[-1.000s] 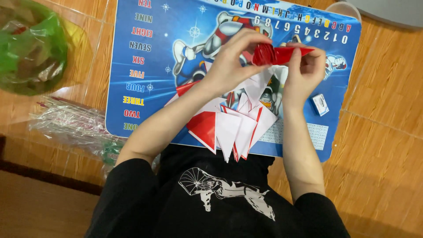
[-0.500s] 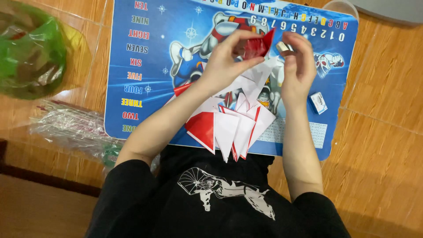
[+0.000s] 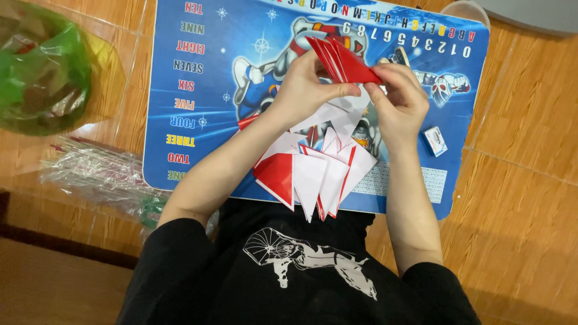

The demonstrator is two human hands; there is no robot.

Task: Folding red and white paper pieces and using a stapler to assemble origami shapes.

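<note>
While a heap of folded red-and-white paper triangles [image 3: 313, 171] already lies on the blue lap desk [image 3: 205, 90], left hand [image 3: 301, 90] and right hand [image 3: 400, 102] both pinch a red folded paper stack [image 3: 346, 60] above it, folding apparently unfinished.

A blue printed lap table [image 3: 198, 90] stands on glossy orange-brown floor tiles [image 3: 530, 180].

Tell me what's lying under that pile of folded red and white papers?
The pile of folded papers lies on a blue picture mat, itself on a wooden floor. The mat's picture beneath the pile is covered.
</note>
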